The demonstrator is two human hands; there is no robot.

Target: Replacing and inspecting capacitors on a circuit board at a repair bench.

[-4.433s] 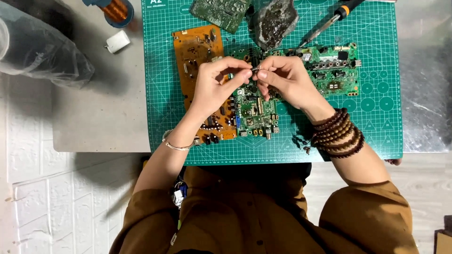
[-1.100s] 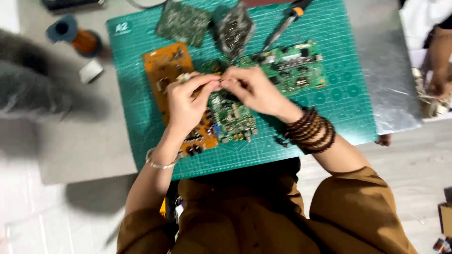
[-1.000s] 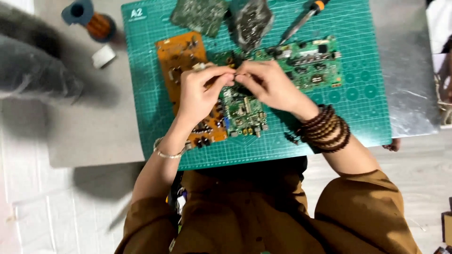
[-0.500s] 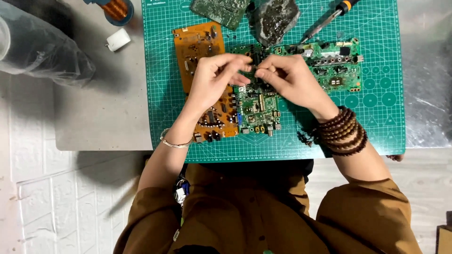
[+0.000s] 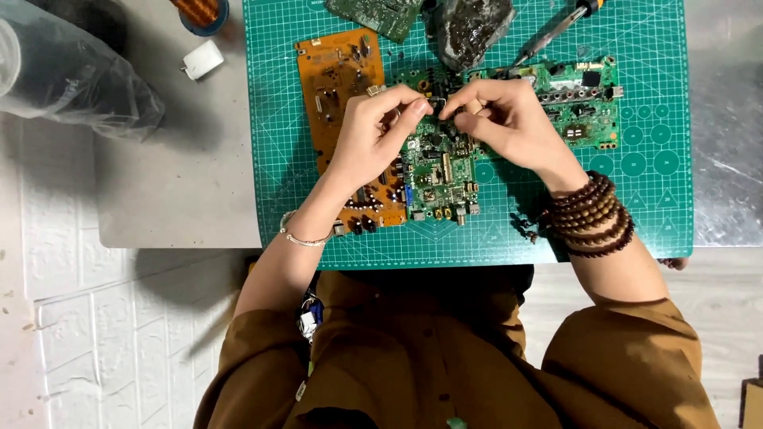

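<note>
My left hand (image 5: 373,131) and my right hand (image 5: 509,123) meet fingertip to fingertip above a small green circuit board (image 5: 437,175) on the green cutting mat (image 5: 660,199). Both pinch a tiny dark part between them; what it is I cannot tell. An orange circuit board (image 5: 338,71) lies under my left hand. A wider green circuit board (image 5: 584,99) lies behind my right hand. My right wrist wears wooden bead bracelets (image 5: 588,214), my left a thin bangle.
A soldering iron (image 5: 556,28) and a dark crumpled lump (image 5: 473,28) lie at the mat's far edge, beside another green board (image 5: 377,9). A clear plastic bag (image 5: 71,75), a small white block (image 5: 203,59) and a copper wire spool (image 5: 199,11) sit on the grey table, left.
The view swung and settled back over the mat. My hands stayed pinched together over the small green board; fingers shifted only slightly.
</note>
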